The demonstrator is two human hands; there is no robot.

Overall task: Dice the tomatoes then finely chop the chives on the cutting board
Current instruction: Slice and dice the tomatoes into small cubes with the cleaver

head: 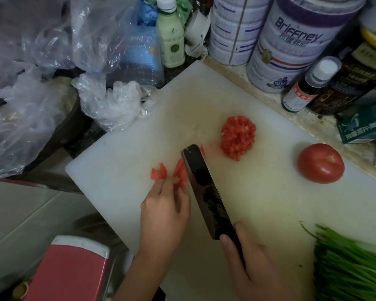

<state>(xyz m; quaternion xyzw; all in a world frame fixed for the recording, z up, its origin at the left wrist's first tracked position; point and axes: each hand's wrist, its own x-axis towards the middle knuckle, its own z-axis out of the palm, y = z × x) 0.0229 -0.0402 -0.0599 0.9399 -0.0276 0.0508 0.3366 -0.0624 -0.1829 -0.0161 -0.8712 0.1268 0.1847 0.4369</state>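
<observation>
Right fingers (pixel 227 243) grip the knife (pixel 204 187) (blade pointing away, up-left); left fingers (pixel 161 189) pinch tomato strips (pixel 181 170).

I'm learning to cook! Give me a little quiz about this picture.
1. True or false: the whole tomato is already cut.
2. What does the right hand grip? A) a bottle B) the knife C) a spoon
3. What does the left hand hold steady beside the blade?
Key: 1 false; 2 B; 3 the tomato slices.
</observation>
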